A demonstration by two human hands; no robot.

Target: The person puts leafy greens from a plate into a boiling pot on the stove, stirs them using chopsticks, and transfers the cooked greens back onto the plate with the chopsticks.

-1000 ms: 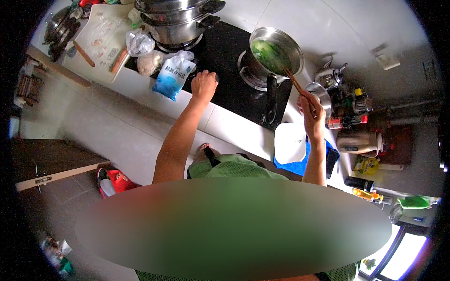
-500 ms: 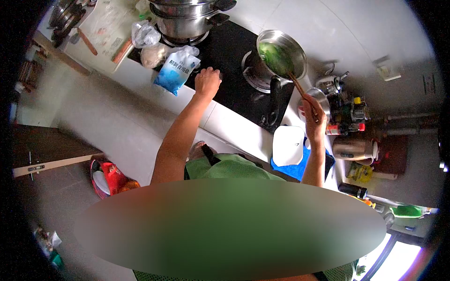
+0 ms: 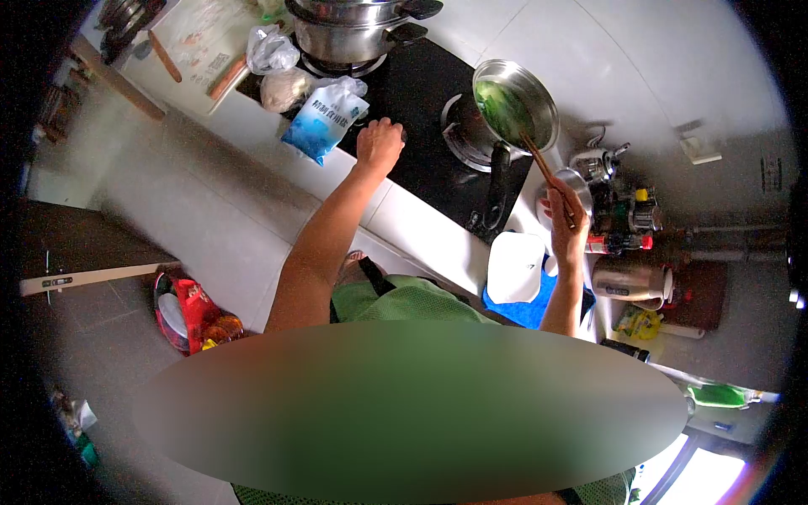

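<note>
My right hand (image 3: 569, 220) is closed round a pair of wooden chopsticks (image 3: 539, 158), their tips down in the green leafy vegetables (image 3: 503, 111). These lie in a steel saucepan (image 3: 551, 114) on the right burner, its black handle (image 3: 499, 181) toward me. At the front edge of the black gas stove (image 3: 425, 172), my left hand (image 3: 380, 147) is closed on a dark stove knob (image 3: 401, 135), mostly covered by the fingers. Left of that hand stands a blue and white bag of salt (image 3: 324, 122).
A steel steamer pot (image 3: 341, 40) sits on the left burner. Plastic bags (image 3: 272, 50) lie beside a cutting board (image 3: 189, 55). On the right are a white dish (image 3: 515, 268) on a blue cloth (image 3: 539, 310), a steel bowl (image 3: 581, 181), a kettle (image 3: 596, 160) and bottles (image 3: 621, 242).
The whole view has shifted slightly. My left hand stays at the knob, and my right hand still holds the chopsticks in the saucepan.
</note>
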